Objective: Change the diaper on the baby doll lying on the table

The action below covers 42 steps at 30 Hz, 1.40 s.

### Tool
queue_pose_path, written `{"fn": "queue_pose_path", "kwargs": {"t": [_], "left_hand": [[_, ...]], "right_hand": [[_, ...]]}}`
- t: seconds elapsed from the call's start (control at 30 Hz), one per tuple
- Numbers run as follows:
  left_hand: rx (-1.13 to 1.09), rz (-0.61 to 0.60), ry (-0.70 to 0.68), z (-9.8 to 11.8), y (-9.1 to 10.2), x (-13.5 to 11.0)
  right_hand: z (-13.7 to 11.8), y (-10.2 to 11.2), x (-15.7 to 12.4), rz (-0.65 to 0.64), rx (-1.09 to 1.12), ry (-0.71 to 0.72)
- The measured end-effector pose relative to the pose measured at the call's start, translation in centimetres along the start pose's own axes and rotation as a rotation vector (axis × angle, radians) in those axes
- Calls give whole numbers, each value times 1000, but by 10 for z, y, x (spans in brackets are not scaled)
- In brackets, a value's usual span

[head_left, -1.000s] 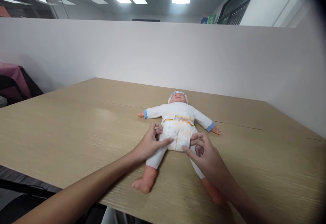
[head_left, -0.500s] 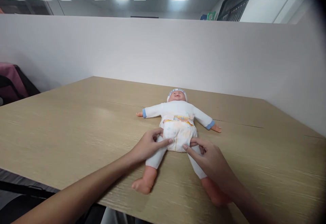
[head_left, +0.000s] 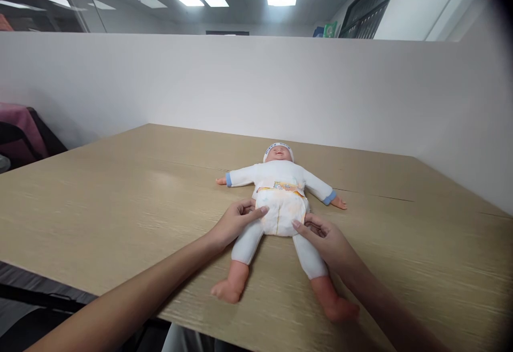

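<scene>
A baby doll (head_left: 280,172) lies on its back on the table, head away from me, arms and legs spread. It wears a white outfit with blue cuffs and a white cap with lettering. Around its hips is a white diaper (head_left: 280,210) with an orange printed waistband. My left hand (head_left: 239,224) pinches the diaper's left side edge at the leg, thumb on top and fingers tucked behind. On the other side my right hand (head_left: 324,240) grips the opposite leg edge in the same way; its fingertips are partly hidden.
The wooden table (head_left: 120,208) has thin seams across its top. Behind it stands a white partition (head_left: 240,85). A pink and black bag or seat (head_left: 20,133) is at the far left, beyond the table edge.
My right hand has shifted slightly up along the diaper's edge, uncovering more of the doll's leg and foot. My left thumb has also moved a little upward. The view has tilted slightly.
</scene>
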<state>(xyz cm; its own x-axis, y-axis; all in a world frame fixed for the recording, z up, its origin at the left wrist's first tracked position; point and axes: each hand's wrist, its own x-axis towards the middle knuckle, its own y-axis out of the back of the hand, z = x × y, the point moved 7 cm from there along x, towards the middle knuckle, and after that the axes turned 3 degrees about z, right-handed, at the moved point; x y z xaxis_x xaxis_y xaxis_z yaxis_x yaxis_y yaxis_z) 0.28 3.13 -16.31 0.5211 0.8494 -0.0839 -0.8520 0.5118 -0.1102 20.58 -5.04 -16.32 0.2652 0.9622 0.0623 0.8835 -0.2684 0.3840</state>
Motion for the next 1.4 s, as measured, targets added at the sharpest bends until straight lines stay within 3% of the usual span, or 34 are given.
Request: {"fn": "queue_pose_path", "kwargs": {"t": [0.2,0.47,0.77,1.2,1.4], "left_hand": [[6,-25,-3,-1,0,0],[-37,-28,3,0,0,0],[-16,-8,6,1,2,0],[-6,5,-1,3,2,-1],[176,105,-108,11,9,-4]], "right_hand": [[-9,3,-3,25,-81,38],[0,2,-2,0,-96,13],[-19,8,-15,142,-277,73],[-10,6,-14,108,-219,2],[-39,8,-26,251,-366,257]]}}
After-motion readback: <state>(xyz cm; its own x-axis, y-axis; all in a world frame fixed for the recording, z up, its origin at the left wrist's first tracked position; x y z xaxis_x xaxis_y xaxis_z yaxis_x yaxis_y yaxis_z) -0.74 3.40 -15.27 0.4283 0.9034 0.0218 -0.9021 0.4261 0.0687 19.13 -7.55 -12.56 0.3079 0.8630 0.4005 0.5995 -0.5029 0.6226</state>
